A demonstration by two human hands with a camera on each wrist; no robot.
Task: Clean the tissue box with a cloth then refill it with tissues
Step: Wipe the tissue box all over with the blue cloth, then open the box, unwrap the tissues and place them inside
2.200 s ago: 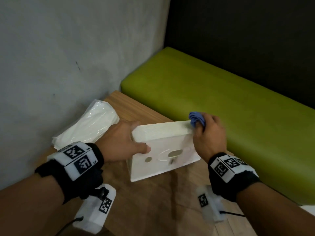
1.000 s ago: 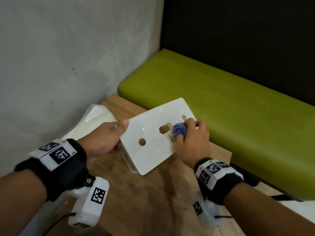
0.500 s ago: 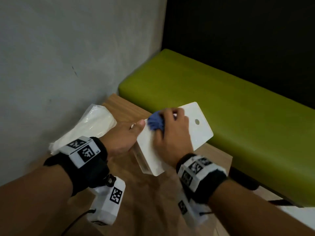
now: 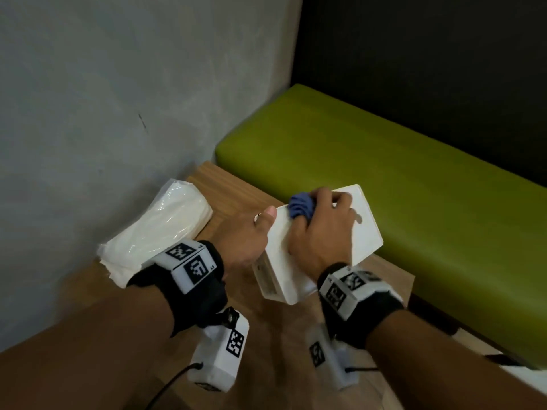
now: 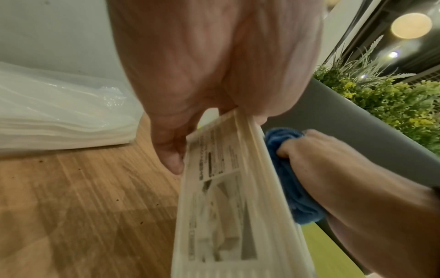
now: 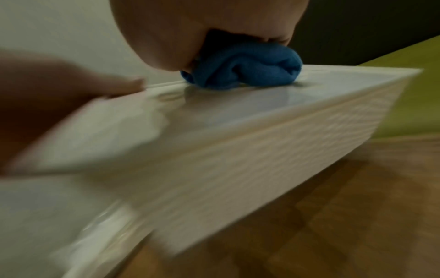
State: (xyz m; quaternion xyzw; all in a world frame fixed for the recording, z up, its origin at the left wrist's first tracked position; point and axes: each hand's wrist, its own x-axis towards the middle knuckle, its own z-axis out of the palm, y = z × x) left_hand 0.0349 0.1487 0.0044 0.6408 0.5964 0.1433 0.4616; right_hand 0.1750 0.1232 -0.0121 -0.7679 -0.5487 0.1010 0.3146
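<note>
The white tissue box (image 4: 362,238) is tilted up above the wooden table (image 4: 284,335), its flat holed face turned toward me. My left hand (image 4: 251,235) grips its left end, thumb on the upper edge and fingers behind on the labelled side (image 5: 219,169). My right hand (image 4: 321,232) holds a bunched blue cloth (image 4: 300,207) and presses it on the box's face near the far left corner. In the right wrist view the cloth (image 6: 245,65) sits on the glossy face of the box (image 6: 214,131). In the left wrist view the cloth (image 5: 292,178) lies against the box.
A clear plastic pack of white tissues (image 4: 159,229) lies on the table against the grey wall (image 4: 118,99). A green padded bench (image 4: 399,179) runs along the table's far side. Plants (image 5: 385,94) show behind in the left wrist view.
The box was tipped up from lying flatter, its holed face turned toward me. The cloth has moved from the right part of that face across to its left corner.
</note>
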